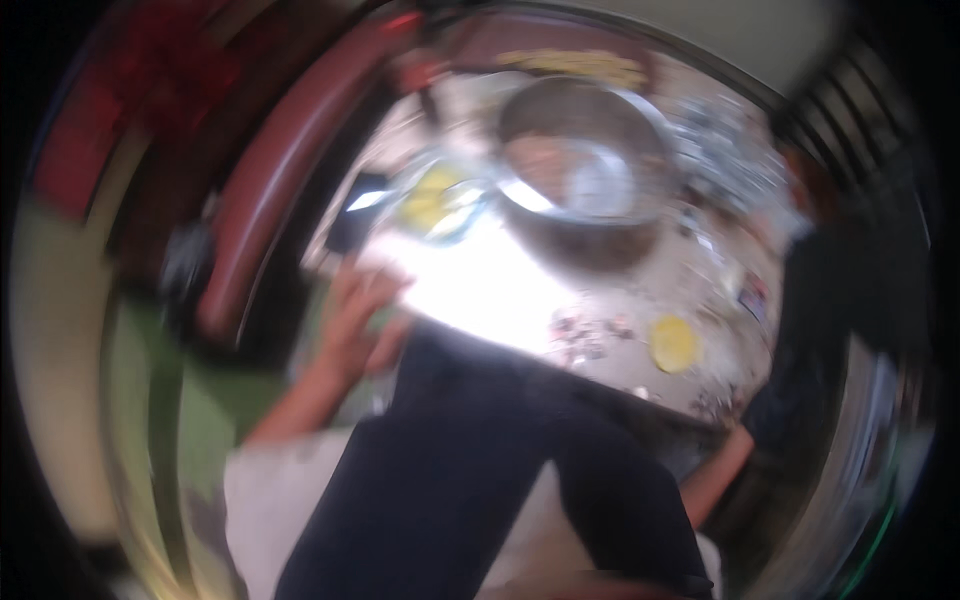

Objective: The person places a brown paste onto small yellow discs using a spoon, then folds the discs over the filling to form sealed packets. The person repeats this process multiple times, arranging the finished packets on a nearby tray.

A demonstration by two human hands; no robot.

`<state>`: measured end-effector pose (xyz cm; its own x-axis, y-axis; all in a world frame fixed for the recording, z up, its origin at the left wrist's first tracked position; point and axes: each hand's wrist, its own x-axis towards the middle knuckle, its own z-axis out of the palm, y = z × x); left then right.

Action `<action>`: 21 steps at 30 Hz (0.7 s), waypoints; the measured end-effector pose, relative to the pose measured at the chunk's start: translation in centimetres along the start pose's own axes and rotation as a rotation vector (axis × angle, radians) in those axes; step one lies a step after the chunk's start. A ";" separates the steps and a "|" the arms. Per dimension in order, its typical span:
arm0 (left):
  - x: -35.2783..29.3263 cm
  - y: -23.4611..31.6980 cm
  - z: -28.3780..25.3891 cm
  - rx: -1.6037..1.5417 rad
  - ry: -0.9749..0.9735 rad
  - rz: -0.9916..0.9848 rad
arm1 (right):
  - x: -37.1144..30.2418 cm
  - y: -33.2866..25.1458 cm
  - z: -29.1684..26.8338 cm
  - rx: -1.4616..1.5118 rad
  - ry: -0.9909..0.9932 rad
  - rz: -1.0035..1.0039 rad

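Note:
Blur runs through the whole picture. My left hand (362, 312) is at the table's near left edge, its fingers apart and nothing visible in them. Just beyond it lies a dark flat object (350, 232) with a bright glare on top. A clear bowl (468, 238) with yellow contents is to the right of that. A smeared patch of skin at the bottom edge seems to be my right hand (590, 586); its fingers cannot be made out. Behind the bowl, a large metal pot (635, 225) holds something pinkish-brown and a shiny, pale round shape.
On the table (480, 290), a yellow disc (675, 343) lies near small dark scraps (590, 335). Crumpled clear plastic (725, 150) is at the far right. At the right, a dark-sleeved person's forearm (718, 478) reaches down beside the table. A reddish padded seat (285, 150) runs along the left.

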<state>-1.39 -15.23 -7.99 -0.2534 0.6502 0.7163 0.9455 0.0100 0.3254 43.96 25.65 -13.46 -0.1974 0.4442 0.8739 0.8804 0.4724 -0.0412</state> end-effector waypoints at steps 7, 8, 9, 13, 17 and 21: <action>0.3 0.6 2.4 -0.083 -0.064 -0.036 | -2.2 -4.1 -2.4 0.030 0.012 0.340; 2.0 0.9 2.9 -0.062 -0.022 0.039 | -1.8 -3.9 -3.0 0.040 0.003 0.383; 3.6 1.0 3.1 -0.030 0.034 0.102 | -1.4 -4.1 -4.0 0.045 0.005 0.409; 9.8 3.6 5.0 -0.182 0.141 0.283 | -0.8 -3.1 -7.9 0.002 0.078 0.404; 13.4 7.1 7.3 -0.143 0.131 0.487 | -1.3 -2.1 -10.5 -0.051 0.094 0.446; 13.8 8.2 8.9 -0.165 0.128 0.468 | -1.6 -2.0 -11.2 -0.075 0.149 0.484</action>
<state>4.66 0.58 -0.90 0.1572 0.4581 0.8749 0.9214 -0.3869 0.0370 47.39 15.48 -9.38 0.2994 0.4827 0.8230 0.8854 0.1809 -0.4282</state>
